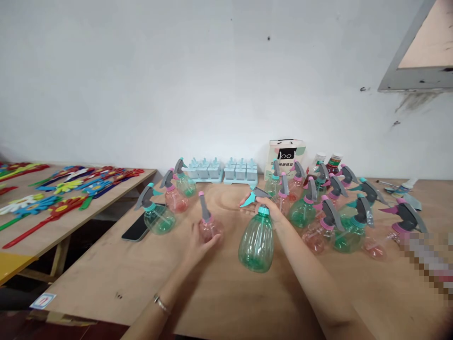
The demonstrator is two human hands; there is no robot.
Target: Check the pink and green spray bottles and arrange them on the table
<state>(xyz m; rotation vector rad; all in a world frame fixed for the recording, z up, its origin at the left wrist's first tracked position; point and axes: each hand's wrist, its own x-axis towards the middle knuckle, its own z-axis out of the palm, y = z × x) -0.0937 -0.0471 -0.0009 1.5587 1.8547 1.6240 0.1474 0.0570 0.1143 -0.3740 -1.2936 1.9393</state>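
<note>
So, from your head cam, your right hand is gripping the green spray bottle up by its sprayer head, near the middle of the tabletop, neck up and away from you, fat base leaning toward you and a touch left. Its long axis runs mostly near-to-far and downward, and the teal tip points left, dipping slightly. Can't tell whether the base touches wood. Your left hand is curled around the pink spray bottle, which stands pretty much upright just left of the green one; its sprayer is nearly end-on, so no clue which way that nozzle faces. Surface-wise you've got a plain brown wooden table, with more spray bottles crowded on the right, a few on the left by a dark phone, and light-blue molds plus a paper bag along the back. Behind that, a pale wall with scuffs and a framed opening top right. Over left, another table is covered in bright flower shapes.
</note>
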